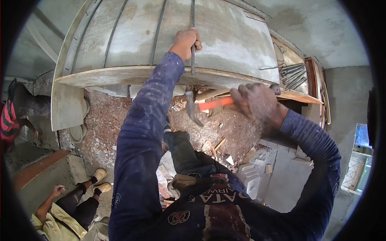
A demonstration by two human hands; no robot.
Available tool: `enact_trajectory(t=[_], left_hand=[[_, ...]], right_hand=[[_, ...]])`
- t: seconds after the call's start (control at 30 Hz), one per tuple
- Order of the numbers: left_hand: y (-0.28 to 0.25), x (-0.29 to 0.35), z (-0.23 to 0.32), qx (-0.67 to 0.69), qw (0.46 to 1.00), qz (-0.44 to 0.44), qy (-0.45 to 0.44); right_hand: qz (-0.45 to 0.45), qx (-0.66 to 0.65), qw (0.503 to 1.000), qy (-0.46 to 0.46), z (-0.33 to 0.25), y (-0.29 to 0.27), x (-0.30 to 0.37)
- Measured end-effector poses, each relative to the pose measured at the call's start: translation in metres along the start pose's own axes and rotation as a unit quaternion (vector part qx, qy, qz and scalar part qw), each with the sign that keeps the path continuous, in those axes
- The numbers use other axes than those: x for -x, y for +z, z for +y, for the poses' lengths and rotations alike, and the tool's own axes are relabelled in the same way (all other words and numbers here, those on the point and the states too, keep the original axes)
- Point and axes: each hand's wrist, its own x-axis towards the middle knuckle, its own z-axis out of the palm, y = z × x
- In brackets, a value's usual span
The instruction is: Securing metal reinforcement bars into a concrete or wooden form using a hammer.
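My left hand (186,43), arm stretched forward, is closed around a thin dark metal rod (193,18). That rod lies across a grey-stained wooden panel (233,36), and its near end reaches the panel's front board (132,74). Several similar rods (158,34) lie spaced out to its left. In my right hand (259,102) is a claw hammer (215,104) with an orange handle, held in front of the board. The hammer's metal head is toward the left, apart from the rod and from my left hand.
A bundle of short dark rods (294,76) lies at the panel's right end. Below spreads rubble-strewn ground (108,116) with grey blocks (251,178) and a bucket (76,132). One person in yellow (68,223) is at lower left; another in red and black (10,120) is farther left.
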Motion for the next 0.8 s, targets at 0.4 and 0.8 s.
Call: enact_trajectory(t=[0.4, 0.8], left_hand=[[-0.015, 0.001, -0.002, -0.01, 0.999, -0.029, -0.014], [-0.073, -0.073, -0.026, -0.153, 0.795, -0.279, 0.516]], right_hand=[[-0.015, 0.002, 0.999, 0.043, 0.028, -0.01, -0.023], [0.048, 0.09, 0.995, 0.009, 0.008, -0.007, -0.032]])
